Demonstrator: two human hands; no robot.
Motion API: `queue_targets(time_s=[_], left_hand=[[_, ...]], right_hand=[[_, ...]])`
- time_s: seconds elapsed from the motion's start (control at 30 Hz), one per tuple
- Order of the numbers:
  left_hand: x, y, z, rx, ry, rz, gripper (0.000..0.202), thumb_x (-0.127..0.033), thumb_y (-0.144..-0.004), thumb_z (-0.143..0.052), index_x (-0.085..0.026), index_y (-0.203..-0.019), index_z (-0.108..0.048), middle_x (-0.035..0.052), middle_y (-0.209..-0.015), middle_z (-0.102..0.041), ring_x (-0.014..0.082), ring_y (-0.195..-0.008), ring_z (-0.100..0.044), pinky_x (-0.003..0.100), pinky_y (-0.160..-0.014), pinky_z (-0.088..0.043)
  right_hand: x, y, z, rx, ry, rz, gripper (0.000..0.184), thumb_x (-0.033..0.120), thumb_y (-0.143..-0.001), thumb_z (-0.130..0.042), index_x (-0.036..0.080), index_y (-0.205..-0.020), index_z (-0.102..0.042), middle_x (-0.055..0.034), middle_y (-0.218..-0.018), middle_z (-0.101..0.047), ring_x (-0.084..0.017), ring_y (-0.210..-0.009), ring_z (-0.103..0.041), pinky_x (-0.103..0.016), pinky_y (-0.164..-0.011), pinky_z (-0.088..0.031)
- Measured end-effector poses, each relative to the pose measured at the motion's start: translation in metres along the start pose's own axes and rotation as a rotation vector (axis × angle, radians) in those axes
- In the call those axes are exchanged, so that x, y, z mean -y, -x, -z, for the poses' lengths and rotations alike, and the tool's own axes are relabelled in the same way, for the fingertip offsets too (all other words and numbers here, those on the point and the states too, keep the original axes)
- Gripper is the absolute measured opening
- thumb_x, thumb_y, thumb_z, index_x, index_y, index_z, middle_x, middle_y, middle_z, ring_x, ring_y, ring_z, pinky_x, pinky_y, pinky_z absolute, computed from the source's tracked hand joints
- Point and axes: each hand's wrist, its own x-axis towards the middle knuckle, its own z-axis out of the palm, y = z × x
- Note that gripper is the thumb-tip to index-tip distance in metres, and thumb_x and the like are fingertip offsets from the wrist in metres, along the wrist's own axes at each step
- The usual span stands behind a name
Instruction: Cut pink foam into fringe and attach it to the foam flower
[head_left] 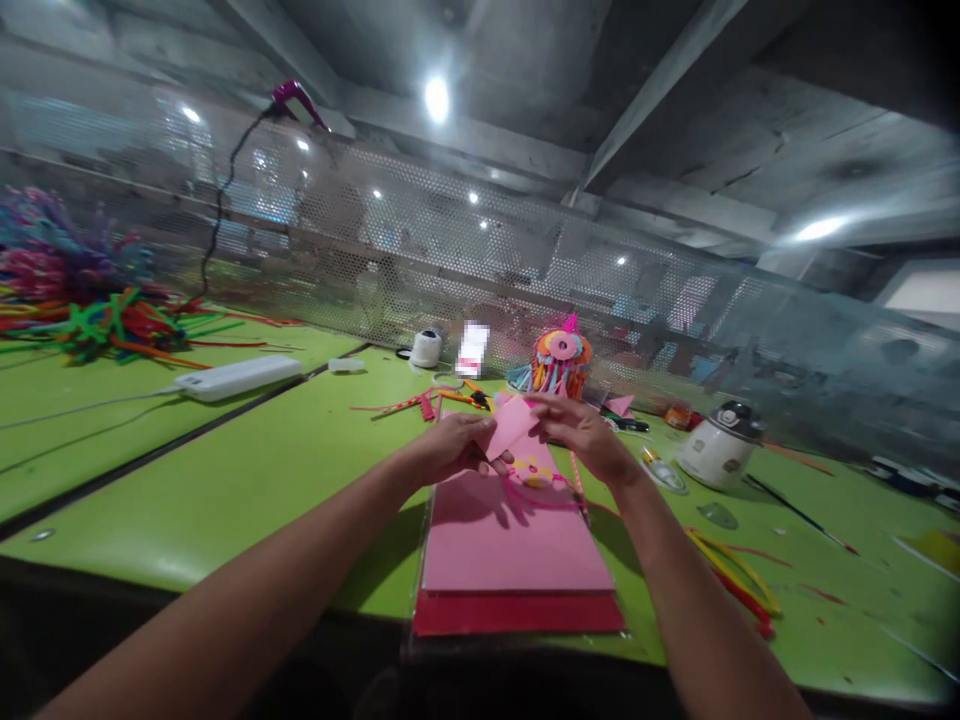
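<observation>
The left hand point(459, 447) and right hand point(583, 432) pinch a smooth, angular pink paper point(513, 426) above flat sheets point(517, 550) on the green table point(300, 460); beyond, a lit screen point(472, 348) is unreadably blurred.

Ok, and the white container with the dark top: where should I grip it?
Probably around the body of the white container, below its dark top, coming from the near side: it stands upright with rounded walls, and a small clear item lies close on its left.
</observation>
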Motion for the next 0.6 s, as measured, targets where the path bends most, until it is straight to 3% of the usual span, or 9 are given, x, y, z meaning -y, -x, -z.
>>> queue_targets(time_s=[0.1,0.2,0.37,0.6], left_hand=[[-0.005,0.004,0.000,0.060,-0.021,0.069,0.022,-0.028,-0.085,-0.049,-0.007,-0.087,-0.056,0.0146,-0.071,-0.068,0.0156,-0.055,-0.064,0.020,-0.046,-0.047],[-0.007,0.007,-0.003,0.116,-0.059,0.128,0.023,-0.029,-0.085,-0.049,-0.007,-0.087,-0.058,0.0141,-0.071,-0.068,0.0145,-0.053,-0.063,0.021,-0.046,-0.047],[-0.006,0.010,-0.007,0.177,-0.063,0.131,0.024,-0.030,-0.086,-0.046,-0.009,-0.089,-0.058,0.0151,-0.075,-0.069,0.0170,-0.060,-0.065,0.021,-0.047,-0.045],[-0.003,0.008,-0.014,0.118,-0.093,0.071,0.030,-0.034,-0.085,-0.048,-0.008,-0.092,-0.060,0.0171,-0.083,-0.069,0.0184,-0.064,-0.066,0.027,-0.057,-0.049]], right_hand=[[0.009,0.005,0.007,0.200,0.102,-0.036,0.033,0.020,-0.074,-0.059,0.020,-0.106,-0.066,-0.0069,-0.096,-0.066,-0.018,-0.085,-0.061,-0.033,-0.075,-0.048],[0.010,0.006,0.004,0.232,0.137,-0.079,0.025,0.022,-0.070,-0.064,0.018,-0.093,-0.071,-0.0072,-0.094,-0.069,-0.020,-0.086,-0.062,-0.033,-0.074,-0.049],[0.007,0.006,-0.005,0.166,0.086,-0.096,0.022,0.031,-0.069,-0.068,0.015,-0.083,-0.072,-0.0060,-0.079,-0.070,-0.018,-0.076,-0.062,-0.031,-0.069,-0.048],[-0.006,0.002,-0.012,0.023,0.038,-0.063,0.020,0.033,-0.071,-0.066,0.013,-0.070,-0.068,-0.0020,-0.065,-0.062,-0.012,-0.064,-0.054,-0.025,-0.061,-0.042]])
